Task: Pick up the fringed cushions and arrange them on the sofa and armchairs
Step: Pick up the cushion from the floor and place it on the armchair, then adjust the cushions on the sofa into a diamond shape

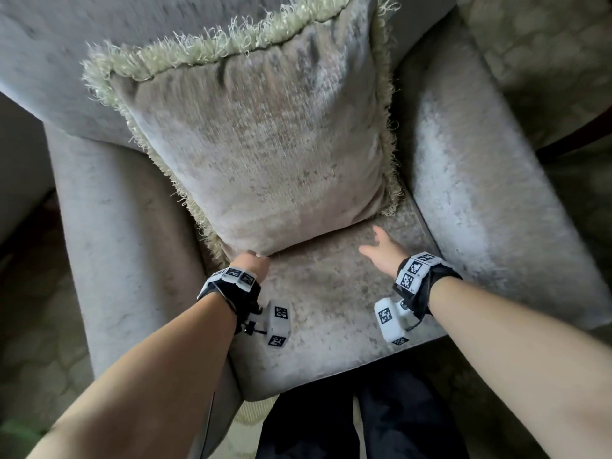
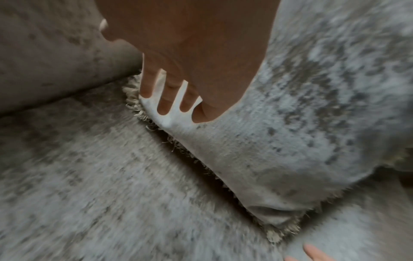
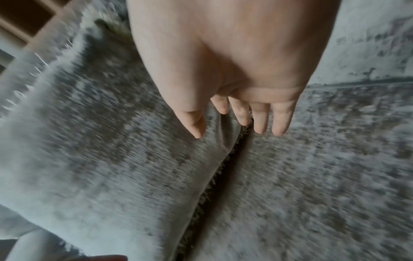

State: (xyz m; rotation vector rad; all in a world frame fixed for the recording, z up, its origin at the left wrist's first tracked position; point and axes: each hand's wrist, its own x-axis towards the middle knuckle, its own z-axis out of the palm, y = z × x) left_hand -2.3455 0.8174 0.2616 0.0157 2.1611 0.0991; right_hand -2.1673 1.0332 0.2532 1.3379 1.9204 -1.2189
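Cushion stands propped on the armchair seat, leaning back against the backrest, fringe along top and both sides. Its bottom edge runs left to right across the seat, slightly higher on the right in the head view.

Left hand is at the cushion's lower-left corner. In the left wrist view its fingers lie straight and spread against the corner fabric, touching it; no curl round the corner shows, so the grip looks open and pressing, not holding. Thumb is mostly out of sight.

Right hand hovers over bare seat, just in front of the cushion's lower-right corner, apart from it. Fingers are extended and loose, grip open, holding nothing. In the right wrist view the fingertips point at the seam where cushion bottom meets seat.

Key relation: the cushion lies forward and up from both hands, each hand near one bottom corner, left already in contact, right a short reach away. Left is the nearer hand.

Judgement: cushion seems already placed on this armchair; the hands are likely either tidying the bottom edge or letting go. Frames are motion-blurred, so finer contact is unclear.
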